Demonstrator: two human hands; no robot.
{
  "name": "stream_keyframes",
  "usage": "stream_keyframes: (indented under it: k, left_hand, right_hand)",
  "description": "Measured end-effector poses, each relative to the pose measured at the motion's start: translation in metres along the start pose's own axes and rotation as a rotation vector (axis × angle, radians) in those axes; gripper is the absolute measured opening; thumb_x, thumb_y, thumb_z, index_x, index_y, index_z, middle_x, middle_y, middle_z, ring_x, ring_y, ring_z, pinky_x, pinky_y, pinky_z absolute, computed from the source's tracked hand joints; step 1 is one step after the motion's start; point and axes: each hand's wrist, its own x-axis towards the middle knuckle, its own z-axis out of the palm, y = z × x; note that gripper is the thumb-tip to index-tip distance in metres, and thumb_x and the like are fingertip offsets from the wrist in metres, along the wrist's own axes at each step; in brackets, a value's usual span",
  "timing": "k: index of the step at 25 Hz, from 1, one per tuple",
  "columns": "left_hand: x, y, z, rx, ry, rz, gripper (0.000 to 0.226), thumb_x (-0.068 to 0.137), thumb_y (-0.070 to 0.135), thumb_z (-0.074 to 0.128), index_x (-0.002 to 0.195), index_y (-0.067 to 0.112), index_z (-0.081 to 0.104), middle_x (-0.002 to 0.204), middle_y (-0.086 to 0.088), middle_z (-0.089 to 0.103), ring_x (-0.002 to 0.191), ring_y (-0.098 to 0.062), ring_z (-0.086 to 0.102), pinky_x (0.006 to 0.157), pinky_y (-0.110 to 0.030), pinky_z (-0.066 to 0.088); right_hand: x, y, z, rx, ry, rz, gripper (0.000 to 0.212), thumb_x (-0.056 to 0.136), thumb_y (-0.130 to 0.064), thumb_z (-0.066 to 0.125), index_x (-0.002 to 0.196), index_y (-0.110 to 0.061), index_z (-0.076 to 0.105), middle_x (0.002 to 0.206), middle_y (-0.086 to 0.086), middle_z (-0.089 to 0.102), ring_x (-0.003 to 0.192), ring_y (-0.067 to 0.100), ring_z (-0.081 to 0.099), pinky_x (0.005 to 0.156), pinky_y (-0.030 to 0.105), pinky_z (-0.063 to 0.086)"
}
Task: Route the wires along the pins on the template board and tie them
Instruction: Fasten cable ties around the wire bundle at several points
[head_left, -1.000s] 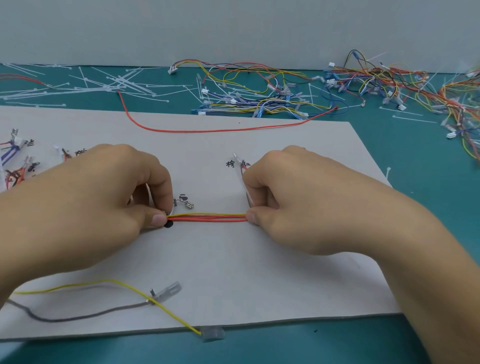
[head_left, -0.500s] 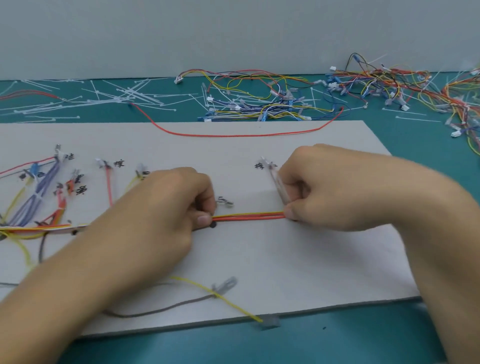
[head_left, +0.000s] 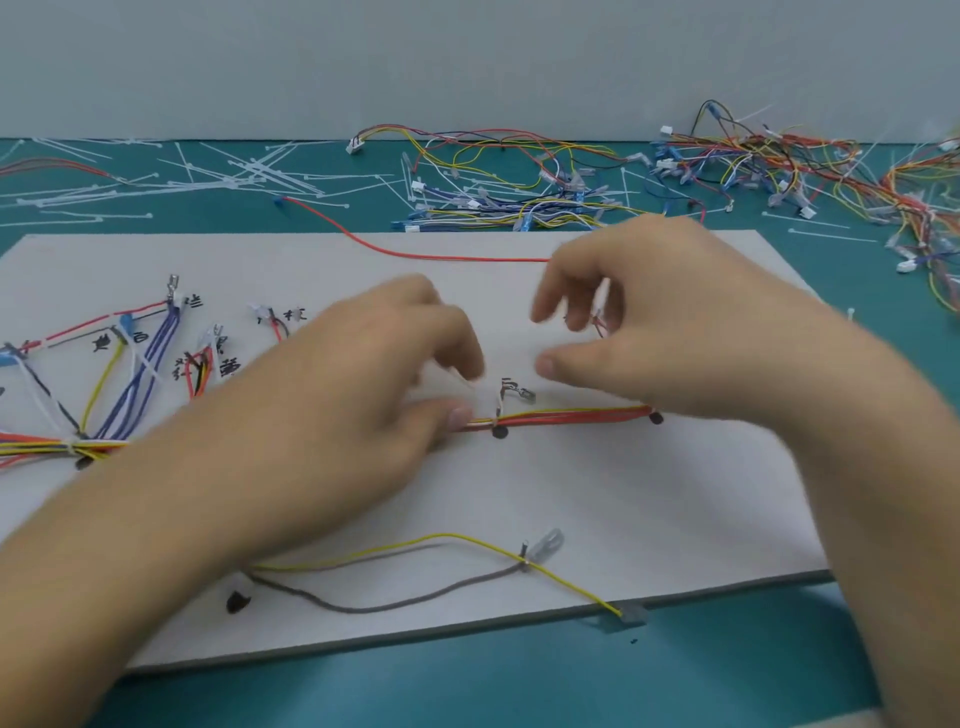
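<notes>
The grey template board (head_left: 623, 509) lies on a teal table. A red, orange and yellow wire bundle (head_left: 571, 415) runs across the board's middle between two black marks (head_left: 500, 431). My left hand (head_left: 374, 395) pinches the bundle's left part, with the thumb on the wires; the view there is blurred. My right hand (head_left: 660, 322) hovers just above the bundle's right end, fingers loosely spread and holding nothing. On the board's left, blue, yellow and red branch wires (head_left: 145, 364) fan out from a tied point (head_left: 72, 447).
A loose yellow wire (head_left: 467, 538) and a grey wire (head_left: 389, 605) lie on the board's near part. A single red wire (head_left: 415, 254) crosses its far edge. White cable ties (head_left: 249, 171) and heaps of coloured wire harnesses (head_left: 519, 192) cover the table behind.
My right hand has let go of the bundle's right end and lifted with its fingers spread. The view has shifted left, showing more of the board's left side. My left hand stays at the bundle.
</notes>
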Motion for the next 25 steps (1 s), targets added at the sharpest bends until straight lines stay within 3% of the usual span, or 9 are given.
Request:
stream_keyframes:
  k: [3, 6, 8, 10, 12, 14, 19, 25]
  left_hand:
    - [-0.009, -0.025, -0.028, 0.049, 0.108, -0.095, 0.028, 0.073, 0.059, 0.073, 0.092, 0.049, 0.056, 0.089, 0.024, 0.05, 0.077, 0.017, 0.049, 0.063, -0.023, 0.037]
    - [-0.015, -0.047, -0.049, 0.061, 0.037, -0.143, 0.044, 0.058, 0.085, 0.069, 0.086, 0.051, 0.062, 0.081, 0.025, 0.059, 0.06, 0.003, 0.051, 0.051, -0.033, 0.044]
    - [-0.021, -0.058, -0.053, 0.096, -0.047, -0.127, 0.058, 0.055, 0.099, 0.057, 0.09, 0.055, 0.065, 0.086, 0.026, 0.063, 0.065, 0.0, 0.057, 0.051, -0.04, 0.053]
    - [-0.026, -0.061, -0.053, 0.102, -0.162, -0.143, 0.062, 0.052, 0.103, 0.051, 0.092, 0.058, 0.064, 0.086, 0.029, 0.064, 0.07, 0.004, 0.061, 0.052, -0.035, 0.057]
    - [-0.026, -0.059, -0.053, 0.085, -0.218, -0.168, 0.059, 0.051, 0.103, 0.052, 0.087, 0.057, 0.065, 0.075, 0.03, 0.065, 0.06, 0.005, 0.064, 0.045, -0.02, 0.052]
    - [-0.021, -0.058, -0.05, 0.095, -0.227, -0.152, 0.05, 0.054, 0.095, 0.063, 0.083, 0.055, 0.065, 0.067, 0.028, 0.064, 0.052, 0.003, 0.063, 0.038, -0.018, 0.046]
    - [-0.017, -0.058, -0.04, 0.128, -0.151, -0.125, 0.028, 0.056, 0.062, 0.074, 0.081, 0.051, 0.068, 0.065, 0.029, 0.066, 0.055, 0.002, 0.064, 0.044, -0.029, 0.051]
    - [-0.018, -0.058, -0.03, 0.134, -0.039, -0.153, 0.043, 0.057, 0.02, 0.098, 0.075, 0.045, 0.068, 0.06, 0.023, 0.065, 0.059, 0.002, 0.061, 0.051, -0.024, 0.049]
  right_hand:
    - [-0.004, -0.015, 0.018, 0.056, -0.021, -0.196, 0.021, 0.079, -0.039, 0.08, 0.099, -0.033, 0.074, 0.093, -0.015, 0.062, 0.08, 0.001, 0.055, 0.075, 0.024, 0.044]
    - [-0.006, -0.017, 0.025, 0.082, -0.167, -0.234, 0.008, 0.081, -0.032, 0.079, 0.088, -0.03, 0.075, 0.087, -0.015, 0.063, 0.077, -0.001, 0.061, 0.075, 0.026, 0.052]
    - [-0.003, -0.014, 0.028, 0.083, -0.188, -0.217, 0.005, 0.082, -0.028, 0.078, 0.084, -0.031, 0.074, 0.089, -0.014, 0.061, 0.078, -0.001, 0.06, 0.076, 0.029, 0.052]
    - [-0.002, -0.015, 0.03, 0.097, -0.19, -0.212, 0.007, 0.083, -0.026, 0.075, 0.081, -0.031, 0.071, 0.091, -0.014, 0.058, 0.078, -0.001, 0.058, 0.074, 0.028, 0.051]
    - [-0.002, -0.018, 0.034, 0.091, -0.198, -0.239, 0.01, 0.082, -0.023, 0.071, 0.077, -0.03, 0.066, 0.09, -0.012, 0.055, 0.076, -0.001, 0.055, 0.07, 0.028, 0.05]
    - [-0.003, -0.019, 0.037, 0.072, -0.213, -0.265, 0.011, 0.081, -0.022, 0.069, 0.075, -0.029, 0.062, 0.089, -0.011, 0.053, 0.075, 0.0, 0.053, 0.067, 0.026, 0.045]
    - [-0.001, -0.017, 0.033, 0.056, -0.238, -0.293, 0.011, 0.081, -0.02, 0.069, 0.076, -0.026, 0.063, 0.086, -0.011, 0.055, 0.079, 0.001, 0.051, 0.067, 0.02, 0.037]
    - [0.001, -0.017, 0.034, 0.02, -0.261, -0.278, 0.003, 0.08, -0.028, 0.06, 0.077, -0.028, 0.062, 0.089, -0.014, 0.056, 0.092, 0.004, 0.045, 0.078, 0.031, 0.045]
